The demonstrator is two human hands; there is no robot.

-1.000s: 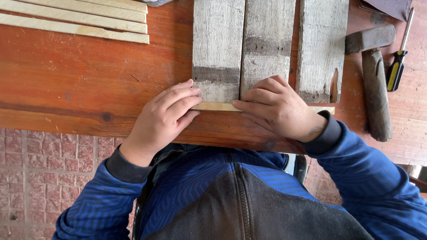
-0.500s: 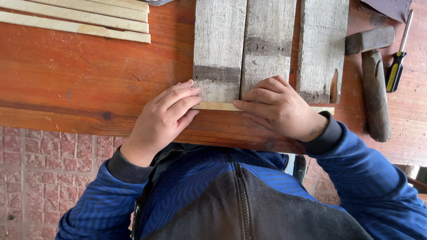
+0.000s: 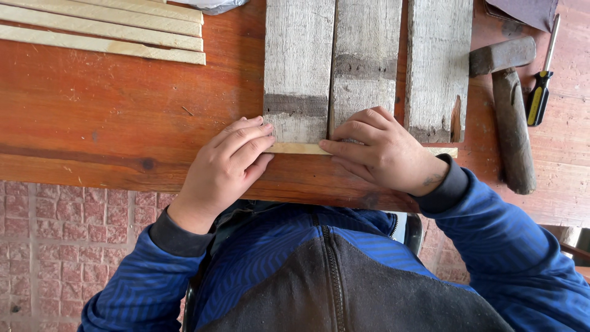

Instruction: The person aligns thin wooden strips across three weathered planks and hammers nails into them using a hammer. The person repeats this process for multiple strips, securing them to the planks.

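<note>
Three weathered grey boards lie side by side on a reddish wooden table (image 3: 110, 104): a left board (image 3: 298, 61), a middle board (image 3: 367, 55) and a right board (image 3: 437, 61). A thin pale wooden strip (image 3: 298, 148) runs across under their near ends. My left hand (image 3: 227, 163) presses on the strip at the left board's end, fingers together. My right hand (image 3: 384, 150) rests on the middle board's end and the strip, fingertips pointing left. Much of the strip is hidden under both hands.
Several pale wooden slats (image 3: 104, 27) lie at the table's far left. A hammer with a wooden handle (image 3: 511, 117) and a yellow and black screwdriver (image 3: 542, 80) lie to the right. A brick floor (image 3: 55, 246) shows below the table's near edge.
</note>
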